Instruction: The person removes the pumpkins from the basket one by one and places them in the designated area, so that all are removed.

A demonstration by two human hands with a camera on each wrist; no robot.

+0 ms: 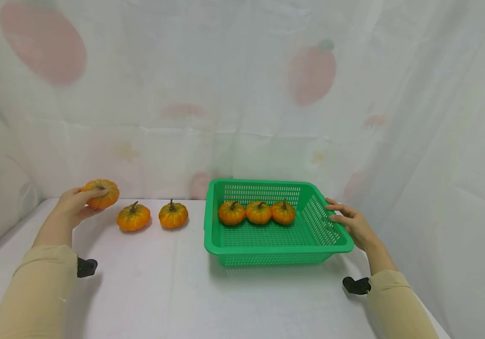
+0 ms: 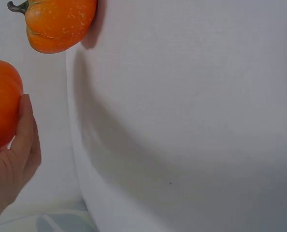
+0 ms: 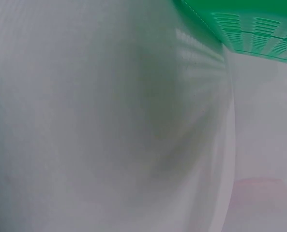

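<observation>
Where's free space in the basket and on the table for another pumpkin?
The green basket has its whole near half bare; three pumpkins crowd its far wall. The table is bare in front of the two loose pumpkins and left of the basket. The left hand holds a pumpkin; the right hand rests against the basket's right rim.

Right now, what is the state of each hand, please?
Left hand: fingers curled round a pumpkin, lifted off the table.
Right hand: open, straight fingers touching the green basket side.

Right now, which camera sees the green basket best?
The head view: the whole green basket shows, with three pumpkins inside. The right wrist view catches only a corner of it; the left wrist view shows none.
</observation>
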